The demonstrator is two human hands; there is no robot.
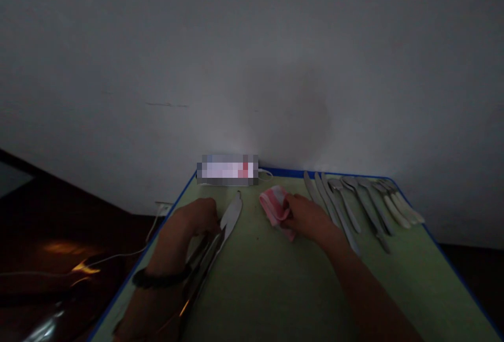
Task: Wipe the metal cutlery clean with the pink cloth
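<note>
**Two hands at a cutlery desk: cloth and long blade**

Right hand (pixel 305 217): fingers pressed together around a folded pink-and-white cloth (pixel 274 204), which rests on the desk near the far edge, about the middle. The forearm runs back to the near right.

Left hand (pixel 199 217): fingers curled over the handle end of a long metal utensil (pixel 230 216); the grip itself is dim, so how firmly it closes cannot be told. The utensil's broad, pointed blade lies flat on the desk, tip toward the far edge, just left of the cloth. A dark band (pixel 157 280) circles the left wrist.

Desk (pixel 275 289): green top with a blue rim, set against a pale wall (pixel 252 59).

Row of cutlery (pixel 360 203): knives and spoons laid side by side at the far right of the desk, handles toward the near side, the nearest knife just beside the right hand.

Blurred white object (pixel 227 169): at the far edge of the desk, against the wall, beyond the utensil's tip.

White cable (pixel 118 255): trails off the desk's left side over a dark surface.
</note>
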